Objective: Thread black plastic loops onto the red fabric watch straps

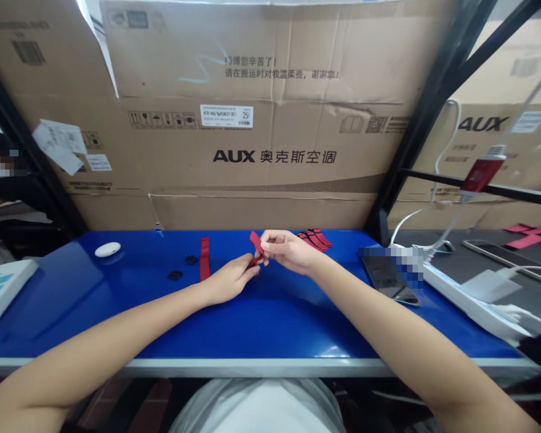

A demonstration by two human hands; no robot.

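Over the blue table, a red fabric strip [255,241] is held between my two hands. My left hand [232,278] is closed on its lower end, fingers pressed together. At the upper part, my right hand [289,249] pinches the same strip between thumb and fingers. Left of my hands lies another red strip [204,258], flat on the table. Beside it are two small black pieces, one nearer [175,275] and one farther [192,260], which look like buckles. Behind my right hand rests a bunch of red strips with black parts [318,239].
A large cardboard box [270,132] stands upright behind the blue table [275,325]. At the left are a white oval object [107,249] and a white box [6,294]. A phone [388,279] and a power strip [473,300] with cables lie right. Another person [9,198] sits far left.
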